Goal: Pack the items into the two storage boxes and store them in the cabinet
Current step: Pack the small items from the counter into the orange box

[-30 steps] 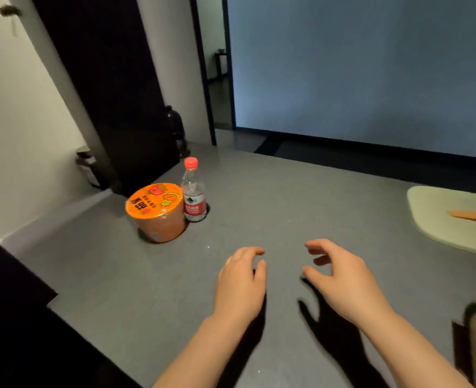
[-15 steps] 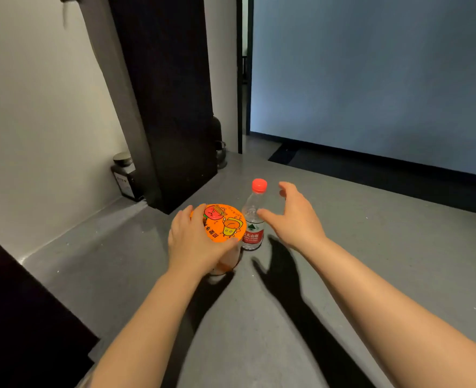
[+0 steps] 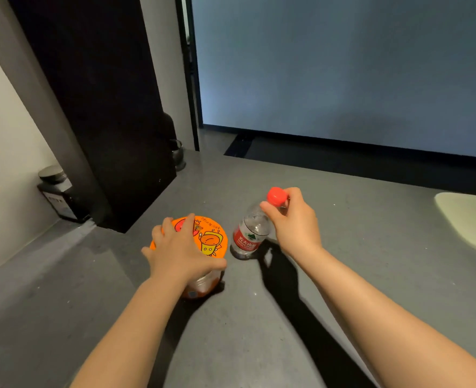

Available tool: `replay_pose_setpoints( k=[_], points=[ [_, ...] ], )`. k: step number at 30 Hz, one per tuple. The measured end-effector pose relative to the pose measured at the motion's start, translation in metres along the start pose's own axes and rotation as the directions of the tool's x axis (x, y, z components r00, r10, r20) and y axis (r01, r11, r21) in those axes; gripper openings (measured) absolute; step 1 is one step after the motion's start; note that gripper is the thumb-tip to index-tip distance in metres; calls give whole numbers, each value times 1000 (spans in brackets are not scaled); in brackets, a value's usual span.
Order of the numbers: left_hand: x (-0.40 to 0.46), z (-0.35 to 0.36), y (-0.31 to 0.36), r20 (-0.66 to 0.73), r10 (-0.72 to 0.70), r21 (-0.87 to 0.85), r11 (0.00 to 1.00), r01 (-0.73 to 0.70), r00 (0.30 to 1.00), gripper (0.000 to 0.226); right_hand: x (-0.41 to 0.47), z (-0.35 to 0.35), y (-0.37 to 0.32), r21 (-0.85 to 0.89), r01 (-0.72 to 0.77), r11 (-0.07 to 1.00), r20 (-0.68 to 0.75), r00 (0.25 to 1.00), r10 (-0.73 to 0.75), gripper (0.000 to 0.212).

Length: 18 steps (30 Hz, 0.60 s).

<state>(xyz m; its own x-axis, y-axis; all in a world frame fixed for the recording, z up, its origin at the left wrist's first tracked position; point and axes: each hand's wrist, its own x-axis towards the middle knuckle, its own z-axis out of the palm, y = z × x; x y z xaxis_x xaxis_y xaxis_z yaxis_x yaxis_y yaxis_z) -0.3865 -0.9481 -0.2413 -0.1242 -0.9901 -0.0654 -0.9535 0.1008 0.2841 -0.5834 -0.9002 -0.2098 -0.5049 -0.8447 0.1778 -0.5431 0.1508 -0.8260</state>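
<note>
An orange instant-noodle cup (image 3: 213,239) with a cartoon lid stands on the grey counter (image 3: 357,261). My left hand (image 3: 179,252) lies over its lid, fingers and thumb curled round the rim. Right beside it is a small clear water bottle (image 3: 248,236) with a red cap and red label, tilted a little. My right hand (image 3: 294,219) grips the bottle at its neck, just under the cap. No storage box or cabinet is in sight.
A tall black panel (image 3: 99,107) rises behind the cup. A dark jar (image 3: 56,191) stands at the left wall and a dark metal cup (image 3: 178,155) behind the panel. A pale green board (image 3: 471,219) lies at the right edge.
Both hands reached forward from the bare counter. My left hand closed over the noodle cup's lid, and my right hand went from open beside the bottle to gripping its neck.
</note>
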Motion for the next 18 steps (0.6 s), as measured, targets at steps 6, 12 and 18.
replay_pose_setpoints(
  k=[6,12,18],
  points=[
    [-47,3,91,-35,271,-114,955,-273,962,115,-51,-126,28,26,38,999,-247,969,-31,26],
    [-113,25,210,5,534,-199,829,-523,845,117,-131,-247,67,-136,-67,988,-430,903,3,26],
    [-180,62,300,57,684,-264,712,-650,727,116,-208,-356,95,-93,-103,990,-570,821,32,24]
  ],
)
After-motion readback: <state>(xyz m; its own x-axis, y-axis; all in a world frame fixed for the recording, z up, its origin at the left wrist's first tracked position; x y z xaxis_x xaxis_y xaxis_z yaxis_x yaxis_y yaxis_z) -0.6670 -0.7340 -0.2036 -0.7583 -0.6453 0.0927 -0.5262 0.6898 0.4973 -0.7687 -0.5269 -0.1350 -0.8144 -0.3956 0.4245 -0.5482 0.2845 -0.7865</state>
